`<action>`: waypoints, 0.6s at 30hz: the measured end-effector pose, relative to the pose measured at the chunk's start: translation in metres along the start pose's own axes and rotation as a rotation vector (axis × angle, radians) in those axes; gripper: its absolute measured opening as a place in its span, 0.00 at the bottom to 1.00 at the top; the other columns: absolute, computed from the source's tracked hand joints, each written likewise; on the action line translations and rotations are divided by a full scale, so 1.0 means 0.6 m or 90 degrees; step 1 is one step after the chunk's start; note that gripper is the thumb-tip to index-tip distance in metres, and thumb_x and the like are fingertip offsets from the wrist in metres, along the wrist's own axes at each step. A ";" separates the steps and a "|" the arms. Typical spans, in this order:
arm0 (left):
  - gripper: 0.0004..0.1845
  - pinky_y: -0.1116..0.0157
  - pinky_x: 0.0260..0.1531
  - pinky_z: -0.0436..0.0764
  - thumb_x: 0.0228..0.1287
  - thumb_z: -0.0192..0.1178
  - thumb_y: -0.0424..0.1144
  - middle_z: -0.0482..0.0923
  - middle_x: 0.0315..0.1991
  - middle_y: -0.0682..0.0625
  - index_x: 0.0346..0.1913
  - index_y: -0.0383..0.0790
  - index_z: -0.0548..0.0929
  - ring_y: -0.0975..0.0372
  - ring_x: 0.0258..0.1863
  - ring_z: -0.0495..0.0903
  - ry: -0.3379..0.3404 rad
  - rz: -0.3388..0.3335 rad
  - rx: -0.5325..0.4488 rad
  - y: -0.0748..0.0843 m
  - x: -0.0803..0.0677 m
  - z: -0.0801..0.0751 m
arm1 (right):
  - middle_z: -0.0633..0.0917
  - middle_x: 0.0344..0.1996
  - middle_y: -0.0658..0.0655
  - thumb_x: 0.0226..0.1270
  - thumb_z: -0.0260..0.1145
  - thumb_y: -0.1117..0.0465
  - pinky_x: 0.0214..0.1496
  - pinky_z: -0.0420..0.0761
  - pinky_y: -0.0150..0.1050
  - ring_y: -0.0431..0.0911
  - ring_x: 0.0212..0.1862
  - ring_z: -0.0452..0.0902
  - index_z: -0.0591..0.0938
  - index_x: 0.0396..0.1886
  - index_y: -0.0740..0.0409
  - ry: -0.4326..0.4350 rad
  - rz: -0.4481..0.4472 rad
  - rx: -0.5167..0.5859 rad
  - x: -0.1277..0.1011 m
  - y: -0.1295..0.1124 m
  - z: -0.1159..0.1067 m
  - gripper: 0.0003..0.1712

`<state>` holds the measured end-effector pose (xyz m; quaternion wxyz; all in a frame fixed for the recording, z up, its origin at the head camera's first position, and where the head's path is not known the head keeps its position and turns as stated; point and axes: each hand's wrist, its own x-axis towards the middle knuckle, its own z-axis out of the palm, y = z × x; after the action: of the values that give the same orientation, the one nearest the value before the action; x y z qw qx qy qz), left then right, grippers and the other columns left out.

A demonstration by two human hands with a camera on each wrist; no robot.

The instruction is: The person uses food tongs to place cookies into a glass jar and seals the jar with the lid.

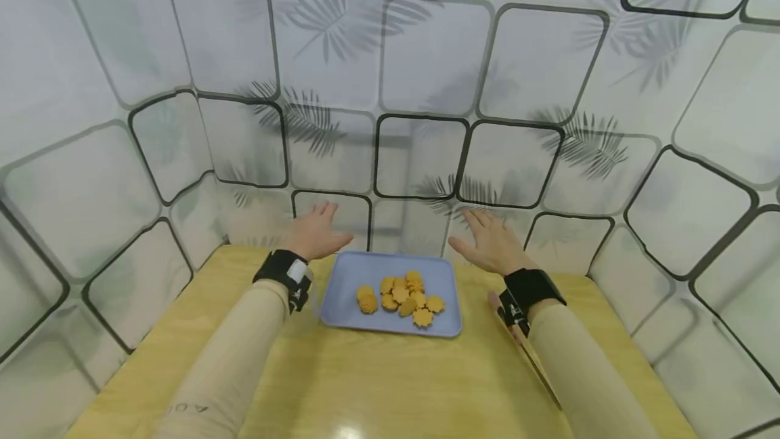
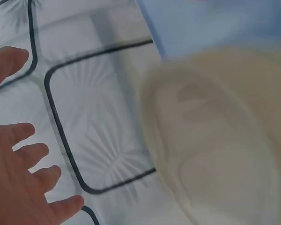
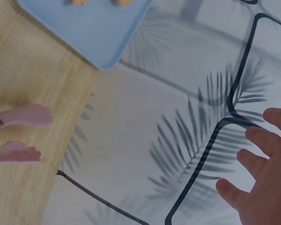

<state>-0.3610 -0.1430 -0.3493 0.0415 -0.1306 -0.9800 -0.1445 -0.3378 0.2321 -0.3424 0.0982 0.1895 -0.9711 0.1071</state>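
My left hand (image 1: 315, 232) is held up beyond the left back corner of a blue tray (image 1: 341, 297), its fingers spread and nothing in them. Opposite it, my right hand (image 1: 490, 242) is raised past the right back corner, also holding nothing. Several small golden scalloped biscuits (image 1: 402, 293) lie in the tray, mostly bunched in the middle. A translucent container (image 2: 215, 164) appears large and blurred in the left wrist view; my left wrist partly hides it from the head camera. Under my right forearm lies a thin tool with two pink hand-shaped ends (image 3: 28, 115), partly covered by the sleeve.
The wooden table (image 1: 378, 385) ends just behind the tray. Pale curtains (image 1: 432, 53) with dark rounded squares and leaf prints rise at the back and both sides. A black band (image 1: 533, 290) wraps each wrist.
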 end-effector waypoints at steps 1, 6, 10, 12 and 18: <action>0.46 0.35 0.72 0.58 0.71 0.54 0.61 0.52 0.80 0.33 0.80 0.34 0.55 0.39 0.79 0.51 0.008 0.004 -0.016 -0.012 -0.006 -0.001 | 0.61 0.77 0.71 0.78 0.52 0.38 0.72 0.58 0.72 0.70 0.77 0.53 0.58 0.80 0.64 -0.003 -0.001 -0.001 -0.003 0.000 0.001 0.45; 0.47 0.37 0.73 0.59 0.72 0.56 0.60 0.54 0.78 0.30 0.80 0.33 0.54 0.37 0.77 0.55 0.017 0.009 -0.138 -0.067 -0.053 -0.001 | 0.62 0.77 0.70 0.77 0.53 0.37 0.72 0.58 0.72 0.68 0.77 0.56 0.58 0.81 0.62 0.005 -0.004 0.019 -0.028 -0.001 0.021 0.45; 0.49 0.36 0.72 0.59 0.71 0.56 0.63 0.52 0.79 0.30 0.81 0.36 0.50 0.35 0.77 0.54 0.003 -0.012 -0.237 -0.097 -0.090 0.013 | 0.62 0.77 0.70 0.76 0.54 0.36 0.71 0.58 0.73 0.68 0.77 0.56 0.57 0.81 0.61 0.000 -0.003 0.025 -0.054 0.000 0.037 0.47; 0.49 0.35 0.72 0.58 0.71 0.57 0.63 0.52 0.79 0.29 0.81 0.35 0.51 0.35 0.77 0.53 0.009 -0.013 -0.262 -0.109 -0.106 0.028 | 0.62 0.77 0.69 0.76 0.53 0.34 0.72 0.59 0.72 0.68 0.77 0.55 0.57 0.81 0.60 -0.003 -0.003 0.017 -0.064 -0.002 0.047 0.48; 0.53 0.35 0.68 0.65 0.65 0.67 0.58 0.56 0.78 0.30 0.80 0.34 0.51 0.35 0.73 0.62 0.064 -0.008 -0.324 -0.131 -0.149 0.090 | 0.64 0.77 0.67 0.75 0.55 0.35 0.72 0.61 0.72 0.67 0.77 0.58 0.60 0.80 0.60 0.013 -0.014 0.007 -0.086 -0.016 0.076 0.47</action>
<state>-0.2986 -0.2218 -0.4329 0.0554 -0.1236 -0.9095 -0.3931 -0.2938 0.2304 -0.3967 0.1086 0.1998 -0.9672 0.1132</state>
